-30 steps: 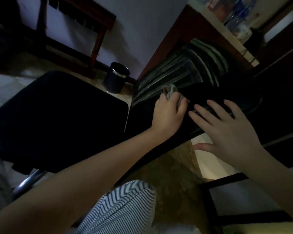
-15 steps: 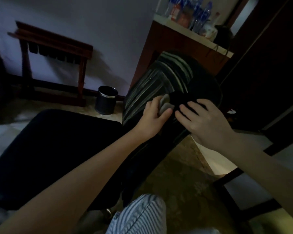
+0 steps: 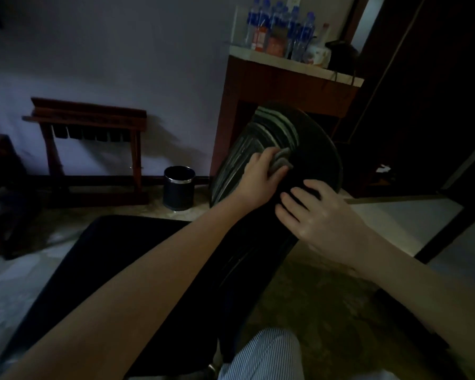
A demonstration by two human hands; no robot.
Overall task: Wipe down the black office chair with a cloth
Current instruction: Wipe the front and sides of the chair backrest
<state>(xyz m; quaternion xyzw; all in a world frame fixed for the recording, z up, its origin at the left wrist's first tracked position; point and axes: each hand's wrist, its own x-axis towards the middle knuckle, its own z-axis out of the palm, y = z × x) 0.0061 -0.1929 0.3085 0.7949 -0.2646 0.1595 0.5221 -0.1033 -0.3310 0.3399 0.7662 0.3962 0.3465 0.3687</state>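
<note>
Left hand (image 3: 261, 174), fingers clamped on cloth (image 3: 281, 161), has climbed chair backrest (image 3: 313, 149); right hand (image 3: 321, 220) fingers apart, bracing. Wiping nears top.

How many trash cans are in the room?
1. The black trash can stands on the floor by the wall, left of the chair backrest and right of the wooden rack. The room is dark, so another could be hidden.

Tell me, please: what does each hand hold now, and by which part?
The left hand grips the bunched grey cloth against the chair backrest; only its end shows. The right hand holds nothing; it rests spread on the backrest.
</note>
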